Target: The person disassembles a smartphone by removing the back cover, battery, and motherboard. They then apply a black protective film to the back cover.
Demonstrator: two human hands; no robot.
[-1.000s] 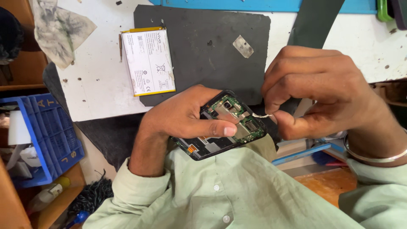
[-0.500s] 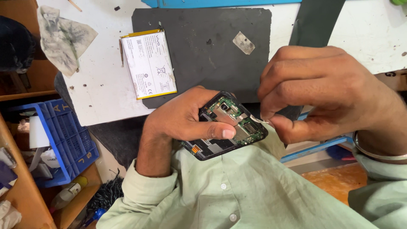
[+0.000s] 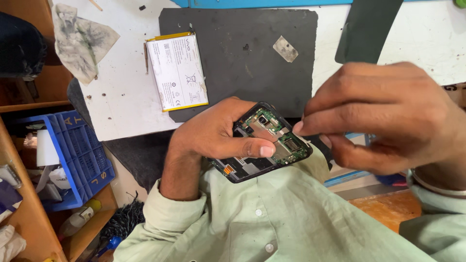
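Note:
My left hand (image 3: 218,133) grips an opened black phone (image 3: 262,145) with its back cover off, so the green circuit board and metal shields show. The thumb lies across the board's middle. My right hand (image 3: 388,119) hovers just right of and above the phone, its fingertips pinched together close to the board's upper right edge. Whether something tiny sits between those fingertips cannot be told. The phone is held above my lap, near the front edge of the white worktable (image 3: 121,102).
A white phone battery (image 3: 177,72) with yellow edges lies on the table, partly on a dark grey mat (image 3: 242,53). A crumpled dirty cloth (image 3: 80,36) sits at the far left. A blue plastic crate (image 3: 77,155) stands on a wooden shelf at my left.
My right hand has lifted slightly up and to the right, away from the phone's board. The left hand keeps the phone in the same grip.

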